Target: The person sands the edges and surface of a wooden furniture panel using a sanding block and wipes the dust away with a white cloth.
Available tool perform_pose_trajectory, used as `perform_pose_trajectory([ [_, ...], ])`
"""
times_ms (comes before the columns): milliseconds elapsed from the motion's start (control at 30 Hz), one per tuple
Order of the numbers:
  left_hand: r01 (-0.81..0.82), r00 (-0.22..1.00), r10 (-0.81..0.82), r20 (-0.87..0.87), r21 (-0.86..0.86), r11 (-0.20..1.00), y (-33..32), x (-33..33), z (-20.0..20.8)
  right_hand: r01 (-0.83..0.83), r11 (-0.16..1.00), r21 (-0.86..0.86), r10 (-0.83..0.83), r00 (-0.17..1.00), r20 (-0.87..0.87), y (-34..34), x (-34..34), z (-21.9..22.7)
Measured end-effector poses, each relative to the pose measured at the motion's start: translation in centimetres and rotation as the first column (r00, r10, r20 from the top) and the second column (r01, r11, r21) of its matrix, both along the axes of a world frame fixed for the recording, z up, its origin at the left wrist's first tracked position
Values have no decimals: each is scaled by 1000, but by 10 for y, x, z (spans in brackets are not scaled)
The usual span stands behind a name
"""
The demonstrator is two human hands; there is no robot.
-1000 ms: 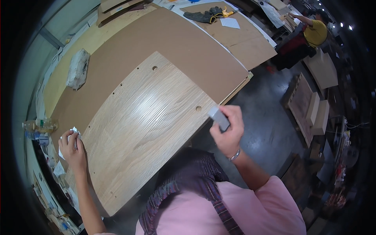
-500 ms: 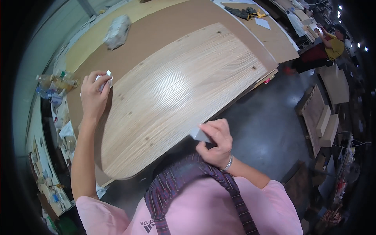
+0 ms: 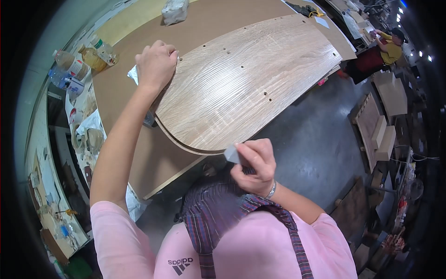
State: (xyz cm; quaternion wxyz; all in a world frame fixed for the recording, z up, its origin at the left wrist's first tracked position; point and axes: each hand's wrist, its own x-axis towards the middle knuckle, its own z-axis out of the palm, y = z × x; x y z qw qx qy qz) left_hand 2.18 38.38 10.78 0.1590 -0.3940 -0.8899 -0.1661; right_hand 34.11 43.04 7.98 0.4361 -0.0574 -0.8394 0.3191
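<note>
A long wood-grain board (image 3: pixel 241 83) with small dark holes and a rounded near end lies across the brown table (image 3: pixel 144 172). At its left edge my left hand (image 3: pixel 157 65) is closed, fingers curled, the fingertips by the rim. A white scrap of cloth or paper (image 3: pixel 133 74) sticks out from beneath that hand; the rest of it is hidden. My right hand (image 3: pixel 258 165) pinches a small grey block (image 3: pixel 233 154) between thumb and fingers, just off the board's near rounded end. Whether the block touches the edge, I cannot tell.
Several plastic bottles (image 3: pixel 90 58) stand at the table's left side, with tape rolls (image 3: pixel 95 139) nearer. A white wrapped bundle (image 3: pixel 175 11) sits at the far edge. At the far right a person in yellow (image 3: pixel 390 51) stands beyond the grey floor (image 3: pixel 302 135); a pallet (image 3: pixel 371 125) leans nearby.
The board has shifted away and to the right, baring more table near me. My left hand has moved right and farther off; my right hand keeps its grip on the block.
</note>
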Motion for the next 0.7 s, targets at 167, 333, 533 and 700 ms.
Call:
perform_pose_trajectory([
  [167,6,1000,-6,15,-1,1000,0,3,5,-7,994,110,4,999,31,-29,-16,12],
  [333,21,998,-23,60,30,999,-2,1,6,-59,976,209,37,994,105,-38,-30,32],
  [533,163,964,-185,191,125,979,-15,-19,7,-192,933,304,116,961,249,-39,-57,56],
  [700,171,961,-215,171,243,955,-40,-40,27,-236,908,347,137,948,287,-44,-110,67],
])
